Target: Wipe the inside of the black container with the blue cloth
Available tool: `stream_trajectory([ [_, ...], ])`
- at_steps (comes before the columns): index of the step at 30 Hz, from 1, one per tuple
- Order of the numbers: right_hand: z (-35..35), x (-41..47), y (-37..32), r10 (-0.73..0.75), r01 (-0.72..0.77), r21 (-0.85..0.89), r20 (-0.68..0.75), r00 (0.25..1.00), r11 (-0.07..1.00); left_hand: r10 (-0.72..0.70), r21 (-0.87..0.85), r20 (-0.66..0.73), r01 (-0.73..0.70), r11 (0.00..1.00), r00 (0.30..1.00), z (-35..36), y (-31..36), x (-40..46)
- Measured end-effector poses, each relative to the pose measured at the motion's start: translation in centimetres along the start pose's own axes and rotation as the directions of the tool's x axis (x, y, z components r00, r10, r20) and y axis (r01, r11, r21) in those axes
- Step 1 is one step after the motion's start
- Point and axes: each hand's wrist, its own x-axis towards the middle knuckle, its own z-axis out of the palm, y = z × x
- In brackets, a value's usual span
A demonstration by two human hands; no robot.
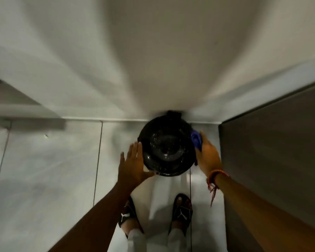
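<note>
While your flat, open left hand (135, 163) steadies the container (167, 147) at frame centre, bring the cloth (196, 140) gripped in your right hand (208, 157) over the rim and inside.

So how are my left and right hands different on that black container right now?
The left hand is bare, with its fingers spread flat against the black container. The right hand presses the blue cloth to the opposite side. The right wrist wears a red thread band; the left shows none. Both flank the container's outside, not yet inside.
</note>
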Motion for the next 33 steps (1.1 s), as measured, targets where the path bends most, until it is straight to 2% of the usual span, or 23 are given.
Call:
stream_trajectory([
  [2,1.7,2.8,1.6,-0.009,0.011,0.025,-0.056,0.998,1.000,-0.004,-0.021,-0.024,0.003,1.000,1.000,3.3,-0.7,1.2],
  [6,7.2,8.0,2.7,-0.090,0.090,-0.002,-0.029,0.996,0.996,-0.014,-0.159,-0.049,0.006,0.987,0.999,7.8,-1.2,3.9],
  [9,10.7,9.7,2.2,-0.166,0.151,-0.159,-0.084,0.983,0.976,-0.024,-0.267,-0.086,0.000,0.964,0.996,9.5,-1.4,4.2],
  [12,12.7,10.2,2.2,-0.268,0.195,-0.372,-0.155,0.951,0.908,0.003,-0.291,-0.090,-0.029,0.956,0.996,10.0,-1.8,4.5],
  [15,13.4,10.6,1.5,-0.395,0.324,-0.448,-0.072,0.916,0.833,0.005,-0.294,-0.088,-0.031,0.955,0.996,10.2,-2.0,4.6],
  [17,14.2,10.9,0.2,-0.506,0.477,-0.444,0.060,0.860,0.758,0.014,-0.300,-0.105,-0.045,0.953,0.994,10.5,-2.3,4.6],
  [20,15.7,10.5,-1.3,-0.637,0.679,-0.449,0.269,0.723,0.581,0.028,-0.307,-0.111,-0.061,0.950,0.993,11.0,-2.6,4.8],
  [24,16.1,7.9,1.1,-0.690,0.810,-0.430,0.442,0.574,0.398,0.027,-0.293,-0.104,-0.056,0.954,0.994,11.0,-2.9,4.9],
  [26,15.1,5.9,4.0,-0.700,0.880,-0.378,0.544,0.462,0.287,0.031,-0.294,-0.119,-0.064,0.954,0.992,11.1,-3.0,4.6],
  [28,13.4,4.7,7.2,-0.718,0.908,-0.368,0.574,0.393,0.202,0.032,-0.298,-0.129,-0.069,0.952,0.991,11.1,-3.0,4.6],
  [29,12.4,4.4,8.5,-0.725,0.895,-0.396,0.552,0.411,0.206,0.028,-0.304,-0.124,-0.065,0.950,0.992,11.1,-3.0,4.6],
  [30,11.6,4.2,9.3,-0.724,0.860,-0.441,0.502,0.474,0.257,0.025,-0.313,-0.120,-0.062,0.948,0.993,11.0,-3.0,4.6],
  [33,11.4,4.8,8.5,-0.618,0.635,-0.503,0.230,0.752,0.586,0.027,-0.319,-0.110,-0.061,0.946,0.994,10.9,-2.9,4.5],
])
